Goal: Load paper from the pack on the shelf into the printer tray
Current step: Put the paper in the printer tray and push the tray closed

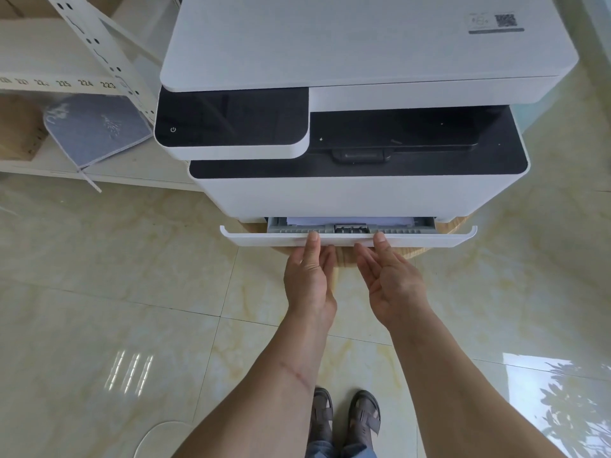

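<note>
1. Both hands on the printer tray (348, 239), which is out only a little from the bottom front of the printer (357, 193).
2. Left hand (310, 276): thumb tip on top of the tray's front lip, left of centre; fingers reach under the lip, tips hidden. Loose pinch on the lip, hand roughly half open.
3. Right hand (390, 285): palm up, thumb tip on top of the lip right of centre, fingers extended toward the underside of the lip. Mostly open; can't tell if the fingers actually touch underneath.
4. White paper (350, 221) lies in the tray, front edge visible in the gap behind the grey guide w/ black clip (351, 228) at mid front.
5. Printer sits on a wooden stand (340, 259), edge showing below the tray.
6. Shelf (66, 94) at left of the printer: numbered strip along its edge, grey-blue item beneath. Paper pack not identifiable.
7. Tiled floor (132, 276); sandalled feet (345, 418) at bottom edge.
</note>
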